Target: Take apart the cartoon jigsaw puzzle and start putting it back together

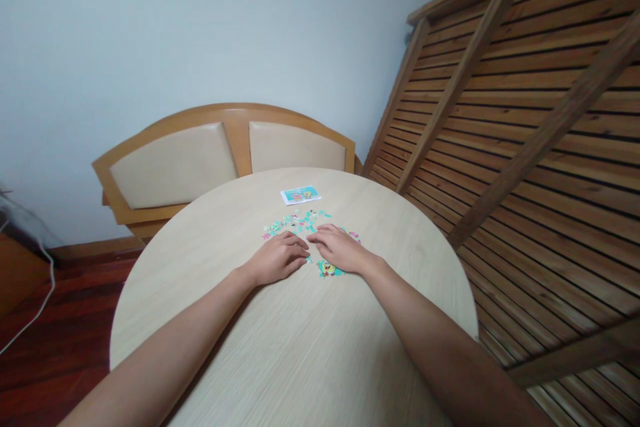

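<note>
Loose jigsaw puzzle pieces [295, 220], mostly turquoise with some pink and white, lie scattered on the round table [300, 347]. My left hand [280, 257] rests palm down just in front of them, fingers bent, with a small puzzle piece [309, 259] at its fingertips. Opposite it, my right hand [343, 248] lies palm down with fingers stretched out, and nothing shows in its grip. Below the right hand is a joined patch of puzzle [328, 269] with a yellow cartoon face. This hand hides part of the patch and some pink pieces beyond it.
A small printed picture card [301, 195] lies toward the table's far side. Behind the table stands a wooden headboard [235, 140] with cream panels against the wall. A large slatted wooden frame [500, 120] leans at the right. A white cable [50, 273] hangs at the left.
</note>
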`<control>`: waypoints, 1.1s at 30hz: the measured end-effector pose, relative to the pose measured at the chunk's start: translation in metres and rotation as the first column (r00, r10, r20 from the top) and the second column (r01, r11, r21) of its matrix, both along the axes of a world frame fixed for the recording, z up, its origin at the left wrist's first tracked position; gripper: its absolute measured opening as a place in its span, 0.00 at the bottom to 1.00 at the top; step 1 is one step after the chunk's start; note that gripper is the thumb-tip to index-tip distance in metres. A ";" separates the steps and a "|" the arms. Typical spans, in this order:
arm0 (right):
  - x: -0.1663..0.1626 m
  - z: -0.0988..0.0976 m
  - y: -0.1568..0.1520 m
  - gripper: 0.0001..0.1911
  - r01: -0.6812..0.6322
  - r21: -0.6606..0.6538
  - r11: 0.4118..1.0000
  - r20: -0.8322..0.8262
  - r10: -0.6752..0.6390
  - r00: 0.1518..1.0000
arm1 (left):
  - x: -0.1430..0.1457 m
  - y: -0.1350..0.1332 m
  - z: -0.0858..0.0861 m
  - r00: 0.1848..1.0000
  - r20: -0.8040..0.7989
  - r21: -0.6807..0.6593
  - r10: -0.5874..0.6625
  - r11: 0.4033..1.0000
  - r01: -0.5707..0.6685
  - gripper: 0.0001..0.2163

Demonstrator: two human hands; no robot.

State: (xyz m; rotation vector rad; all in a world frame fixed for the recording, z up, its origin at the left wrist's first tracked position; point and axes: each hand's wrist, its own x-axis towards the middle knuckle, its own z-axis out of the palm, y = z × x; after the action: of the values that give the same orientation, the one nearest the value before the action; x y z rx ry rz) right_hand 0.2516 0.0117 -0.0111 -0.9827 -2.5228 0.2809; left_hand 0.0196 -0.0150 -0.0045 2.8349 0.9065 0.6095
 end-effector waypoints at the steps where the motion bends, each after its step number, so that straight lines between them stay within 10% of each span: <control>1: 0.003 0.002 0.000 0.16 0.016 0.008 1.000 -0.003 -0.016 1.000 | 0.001 0.000 0.000 1.000 -0.002 0.008 0.019 1.000 -0.019 0.09; 33: 0.005 0.040 -0.019 0.10 0.197 0.202 0.959 0.212 -0.240 0.947 | 0.004 0.003 -0.012 0.997 0.070 -0.049 0.037 0.998 -0.033 0.11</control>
State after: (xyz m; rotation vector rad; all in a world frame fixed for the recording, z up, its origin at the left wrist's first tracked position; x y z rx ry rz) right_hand 0.2563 -0.0070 0.0289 -1.2742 -2.5570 -0.1344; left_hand 0.0238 -0.0118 -0.0164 2.7419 0.9477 0.6786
